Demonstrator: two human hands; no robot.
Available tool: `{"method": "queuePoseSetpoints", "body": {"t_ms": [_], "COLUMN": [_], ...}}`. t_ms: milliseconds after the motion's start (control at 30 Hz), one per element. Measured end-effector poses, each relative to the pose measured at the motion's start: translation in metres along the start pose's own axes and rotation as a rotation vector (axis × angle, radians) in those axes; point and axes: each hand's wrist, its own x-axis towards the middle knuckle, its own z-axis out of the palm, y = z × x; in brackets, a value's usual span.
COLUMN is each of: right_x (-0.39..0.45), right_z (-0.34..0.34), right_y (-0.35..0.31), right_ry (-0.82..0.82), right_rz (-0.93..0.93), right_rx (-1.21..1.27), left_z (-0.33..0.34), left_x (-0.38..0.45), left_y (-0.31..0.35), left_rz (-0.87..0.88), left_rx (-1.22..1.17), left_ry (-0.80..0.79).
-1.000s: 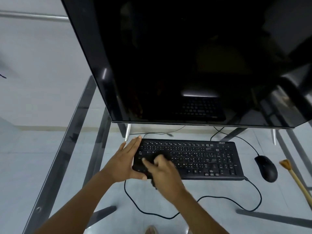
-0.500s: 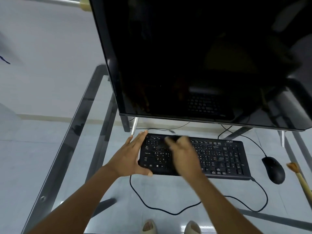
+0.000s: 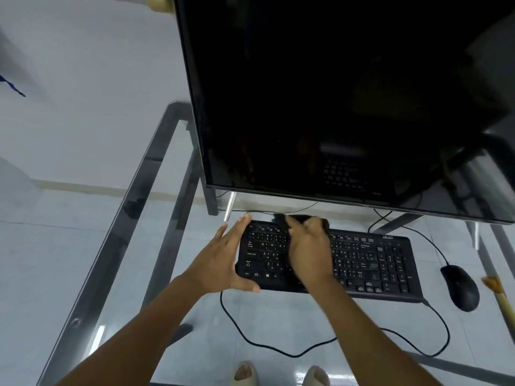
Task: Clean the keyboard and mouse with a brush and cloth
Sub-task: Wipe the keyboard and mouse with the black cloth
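Observation:
A black keyboard (image 3: 370,263) lies on the glass desk in front of the monitor. My left hand (image 3: 223,260) holds its left end, fingers straight along the edge and thumb at the front. My right hand (image 3: 309,252) grips a dark cloth (image 3: 295,220) and presses it on the keys near the keyboard's far edge, left of centre. A black mouse (image 3: 461,286) sits to the right of the keyboard. A brush (image 3: 498,293) with a wooden handle lies at the right edge, only partly in view.
A large dark monitor (image 3: 334,107) stands close behind the keyboard. The keyboard cable (image 3: 278,349) loops over the glass desk (image 3: 167,246) in front. The desk's metal frame (image 3: 111,232) runs along the left. My feet in sandals (image 3: 245,373) show below.
My right hand with the cloth has swept from the keyboard's near left corner up to its far edge. The left hand has kept its hold. The camera has tilted slightly.

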Motion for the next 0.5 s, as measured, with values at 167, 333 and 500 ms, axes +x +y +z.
{"method": "queuePoseSetpoints", "body": {"t_ms": [167, 333, 500], "right_x": [-0.034, 0.002, -0.01], "right_z": [0.003, 0.012, 0.003], "right_y": [-0.055, -0.031, -0.049], "right_ry": [-0.249, -0.071, -0.178], "right_rz": [-0.308, -0.03, -0.168], "right_rx": [0.086, 0.042, 0.055], "left_z": [0.002, 0.0, 0.002], "left_x": [0.001, -0.001, -0.001], "left_y": [-0.002, 0.002, -0.003], "left_rz": [0.048, 0.016, -0.05], "left_rx": [0.008, -0.025, -0.029], "left_ry": [0.022, 0.042, 0.025]}}
